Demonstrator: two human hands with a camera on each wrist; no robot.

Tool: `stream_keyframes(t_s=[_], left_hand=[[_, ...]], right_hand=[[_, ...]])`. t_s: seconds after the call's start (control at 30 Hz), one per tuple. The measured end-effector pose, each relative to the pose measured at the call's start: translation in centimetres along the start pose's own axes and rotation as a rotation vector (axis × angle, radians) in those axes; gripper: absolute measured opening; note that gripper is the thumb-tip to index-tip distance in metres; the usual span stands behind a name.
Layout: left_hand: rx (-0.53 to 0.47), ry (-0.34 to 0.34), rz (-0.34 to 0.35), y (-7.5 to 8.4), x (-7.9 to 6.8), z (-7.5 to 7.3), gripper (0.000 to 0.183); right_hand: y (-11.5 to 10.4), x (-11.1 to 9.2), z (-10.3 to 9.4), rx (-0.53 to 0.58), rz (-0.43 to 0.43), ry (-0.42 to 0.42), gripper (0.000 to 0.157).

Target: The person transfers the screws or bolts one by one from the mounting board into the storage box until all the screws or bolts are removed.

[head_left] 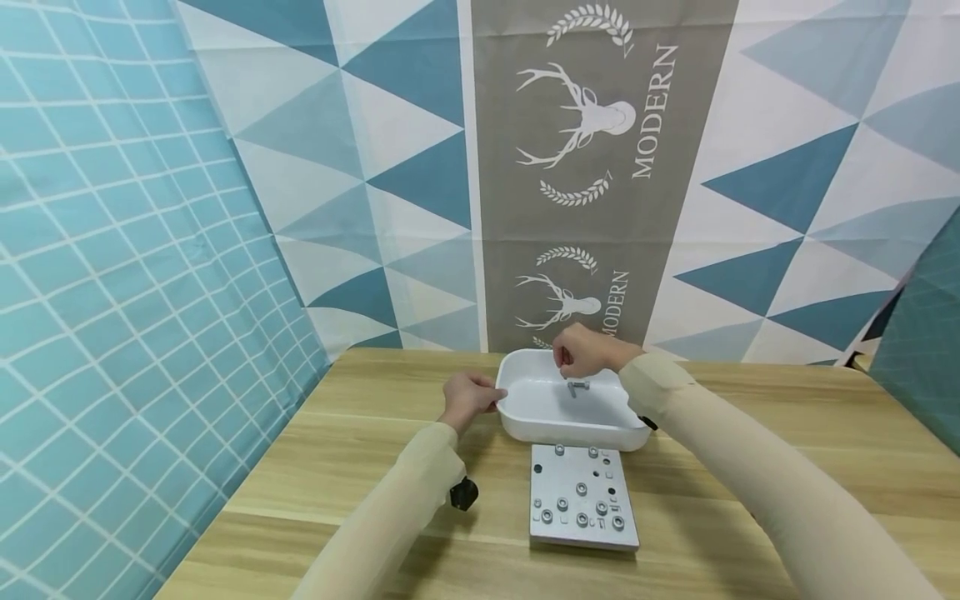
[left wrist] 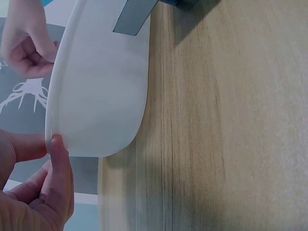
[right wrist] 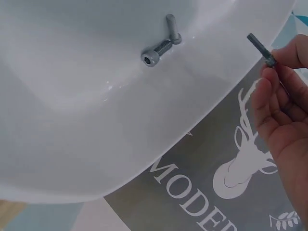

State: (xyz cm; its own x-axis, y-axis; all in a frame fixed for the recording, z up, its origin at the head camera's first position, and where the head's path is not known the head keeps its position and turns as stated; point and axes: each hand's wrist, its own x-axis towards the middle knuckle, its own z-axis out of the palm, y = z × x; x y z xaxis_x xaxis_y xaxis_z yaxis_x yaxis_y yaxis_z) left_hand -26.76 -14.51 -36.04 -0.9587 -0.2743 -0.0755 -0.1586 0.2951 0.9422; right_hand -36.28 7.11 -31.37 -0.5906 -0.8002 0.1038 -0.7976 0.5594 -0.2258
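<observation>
My left hand (head_left: 467,396) pinches the left rim of a white plastic basin (head_left: 570,435) between thumb and fingers. Above the basin's far side is my right hand (head_left: 585,350), its thumb and fingertips gripping a hex socket bolt (right wrist: 260,44) by the head, threaded end sticking out. Two more bolts lie on the basin floor: one socket bolt (right wrist: 157,54) shows its hex recess, and the other bolt (right wrist: 172,29) lies against it. Just in front of the basin sits a metal plate (head_left: 555,477) with several socket bolts standing in its holes and a few bare holes.
The wooden table (head_left: 352,450) carries the basin and plate. A patterned cloth (head_left: 420,167) hangs right behind the table's far edge, and a blue checked cloth (head_left: 112,275) runs along the left side. A green cloth (head_left: 922,333) hangs at the right.
</observation>
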Motion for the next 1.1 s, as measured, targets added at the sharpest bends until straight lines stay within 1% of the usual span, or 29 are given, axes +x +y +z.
stream_keyframes(t_s=[0.1, 0.23, 0.43, 0.63, 0.83, 1.1], left_hand=[[0.012, 0.002, -0.005, -0.2, 0.1, 0.1, 0.016], [0.017, 0.001, -0.008, -0.4, 0.1, 0.3, 0.016], [0.016, -0.001, -0.006, -0.4, 0.0, 0.4, 0.017], [0.015, 0.001, -0.002, -0.2, 0.1, 0.3, 0.017], [0.007, 0.003, 0.018, -0.1, 0.1, 0.0, 0.016], [-0.013, 0.002, 0.013, -0.2, 0.0, -0.1, 0.017]], right_hand=[[0.1, 0.0, 0.3, 0.006, 0.037, -0.038, 0.01], [0.3, 0.0, 0.7, 0.003, 0.059, -0.049, 0.009], [0.4, -0.5, 0.7, -0.002, 0.041, -0.038, 0.007], [0.1, -1.4, 0.5, 0.01, 0.043, -0.028, 0.007], [-0.9, -2.4, 0.5, 0.012, 0.001, -0.029, 0.005], [-2.9, -4.0, 0.1, 0.012, -0.057, -0.049, 0.005]])
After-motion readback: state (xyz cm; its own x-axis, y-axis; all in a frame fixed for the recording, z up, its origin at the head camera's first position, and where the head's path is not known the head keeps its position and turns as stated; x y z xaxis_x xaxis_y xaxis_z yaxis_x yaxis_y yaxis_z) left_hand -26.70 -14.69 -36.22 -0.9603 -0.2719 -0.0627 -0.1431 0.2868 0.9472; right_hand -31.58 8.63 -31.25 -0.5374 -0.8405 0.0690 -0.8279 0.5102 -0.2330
